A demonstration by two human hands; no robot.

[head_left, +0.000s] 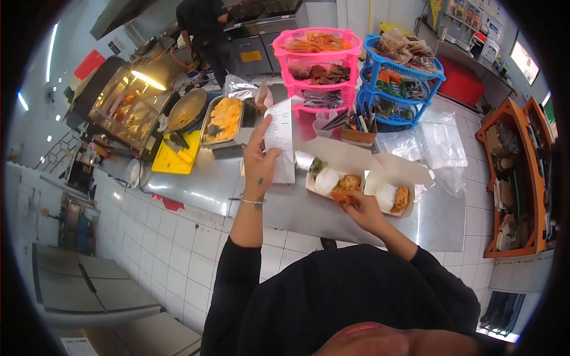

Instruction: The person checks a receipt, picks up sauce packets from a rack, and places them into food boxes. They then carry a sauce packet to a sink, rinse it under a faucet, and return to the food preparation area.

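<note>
My left hand is by a long printed receipt, index finger stretched along its left edge and thumb apart over the paper. Pinched in my right hand is a small orange sachet, held at the front of the left takeaway box. That box contains white rice, a browned fried piece and some greens. In the right takeaway box lie rice and another fried piece. Both lids stand open.
Behind the boxes stand a pink tiered basket and a blue tiered basket, filled with packets. Clear plastic bags lie right. A metal pan of yellow food, a yellow board and a heated display are left. Another person stands beyond.
</note>
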